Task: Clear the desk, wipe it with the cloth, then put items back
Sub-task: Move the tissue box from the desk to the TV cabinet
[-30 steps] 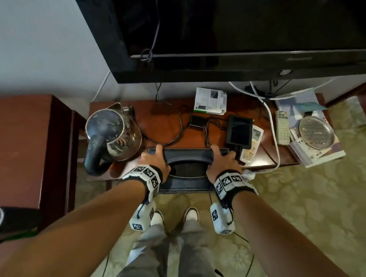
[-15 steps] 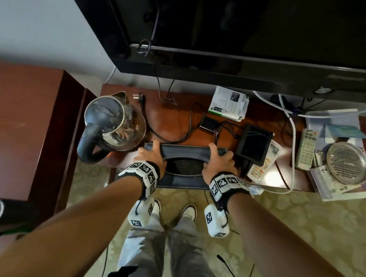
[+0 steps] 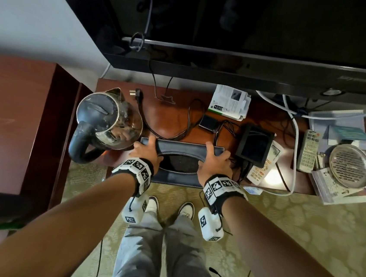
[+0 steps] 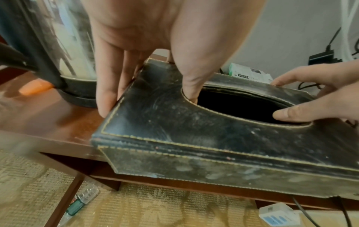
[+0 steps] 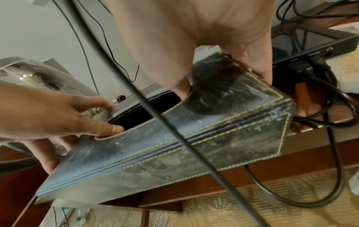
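Head view: black leather tissue box (image 3: 178,160) sits at the desk (image 3: 170,116) front edge, near side overhanging the carpet, just right of the kettle (image 3: 109,122). Long axis runs L-R, parallel w/ the desk edge; oval opening faces up. Left hand (image 3: 146,152) clamps the box's end nearest the kettle, right hand (image 3: 214,161) the far end. A two-handed hold at both ends probably bc the box is wide & floppy-lidded, and it's likely being taken off to clear the desk. On the side of the box away from the kettle: black tablet (image 3: 255,143), remotes, cables, metal dish (image 3: 350,166).

Left wrist view: left hand (image 4: 155,50) has thumb hooked into the opening rim, fingers (image 4: 106,98) down the outer end wall, so a pinch on the lid end. Kettle base just beside those fingers, close enough to bump. Box top scuffed, dusty, yellow stitching.

Right wrist view: right hand (image 5: 204,46) mirrors it: thumb in the opening, fingers over the end wall nearest the tablet. Box looks tilted here, but that may be camera angle; can't tell if it's lifted off the wood. A cable (image 5: 330,122) loops right by that end & could snag.
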Demonstrator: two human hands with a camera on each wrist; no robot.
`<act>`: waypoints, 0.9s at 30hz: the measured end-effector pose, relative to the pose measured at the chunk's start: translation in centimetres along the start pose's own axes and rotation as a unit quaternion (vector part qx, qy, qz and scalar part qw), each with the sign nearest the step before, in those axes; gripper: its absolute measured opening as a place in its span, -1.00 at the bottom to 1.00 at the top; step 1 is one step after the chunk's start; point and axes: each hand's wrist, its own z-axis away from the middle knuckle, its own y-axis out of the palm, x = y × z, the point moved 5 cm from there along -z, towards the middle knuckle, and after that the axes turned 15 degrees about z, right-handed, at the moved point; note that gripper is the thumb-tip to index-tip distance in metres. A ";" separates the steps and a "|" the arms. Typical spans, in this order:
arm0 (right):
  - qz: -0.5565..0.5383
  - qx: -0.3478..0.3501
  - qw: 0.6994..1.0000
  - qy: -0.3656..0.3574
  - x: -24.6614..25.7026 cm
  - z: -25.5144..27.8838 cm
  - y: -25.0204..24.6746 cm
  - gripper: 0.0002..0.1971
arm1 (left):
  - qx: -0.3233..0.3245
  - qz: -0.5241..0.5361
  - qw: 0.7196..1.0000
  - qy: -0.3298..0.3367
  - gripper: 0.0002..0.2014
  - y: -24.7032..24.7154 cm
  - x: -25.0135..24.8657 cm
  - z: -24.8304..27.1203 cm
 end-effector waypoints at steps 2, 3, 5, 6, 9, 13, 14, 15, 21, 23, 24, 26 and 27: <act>-0.002 0.004 1.000 0.001 0.1 -0.4 -0.3 -0.42 | 0.004 0.007 1.000 0.001 -0.39 -0.3 -0.2 -0.2; -0.001 0.007 1.000 0.002 0.2 -0.6 -0.4 -0.42 | 0.008 0.010 1.000 0.001 -0.38 -0.4 -0.3 -0.4; 0.003 0.007 1.000 0.008 0.3 -1.1 -0.7 -0.41 | 0.016 0.010 1.000 0.004 -0.37 -0.9 -0.5 -0.9; 0.003 0.007 1.000 0.011 0.4 -1.3 -0.8 -0.41 | 0.018 0.010 1.000 0.007 -0.35 -1.2 -0.6 -1.1; 0.002 0.007 1.000 0.017 0.4 -2.0 -1.2 -0.42 | 0.019 0.012 1.000 0.020 -0.32 -1.9 -1.3 -1.7; 0.019 -0.020 0.999 0.031 0.5 -3.5 -2.3 -0.40 | 0.012 0.022 0.999 0.040 -0.30 -2.8 -2.7 -2.5; 0.022 -0.027 0.999 0.033 0.6 -3.9 -2.6 -0.38 | 0.011 0.024 0.999 0.043 -0.29 -3.0 -3.0 -2.8; 0.022 -0.030 0.999 0.034 0.7 -4.2 -2.8 -0.37 | 0.011 0.024 0.999 0.044 -0.29 -3.1 -3.3 -3.1; 0.026 -0.041 0.998 0.035 0.7 -4.2 -2.6 -0.40 | 0.010 0.017 0.999 0.050 -0.29 -3.2 -3.6 -3.4; 0.036 -0.037 0.998 0.036 0.7 -4.3 -2.6 -0.37 | 0.010 0.014 0.999 0.052 -0.29 -3.1 -3.5 -3.4; 0.039 -0.033 0.998 0.036 0.7 -4.4 -2.5 -0.36 | 0.009 0.012 0.999 0.052 -0.29 -3.0 -3.5 -3.4; 0.044 -0.032 0.998 0.035 0.7 -4.3 -2.4 -0.35 | 0.008 0.008 0.999 0.051 -0.29 -3.0 -3.5 -3.5; 0.047 -0.034 0.998 0.035 0.7 -4.2 -2.2 -0.34 | 0.007 0.007 0.999 0.050 -0.29 -3.0 -3.4 -3.5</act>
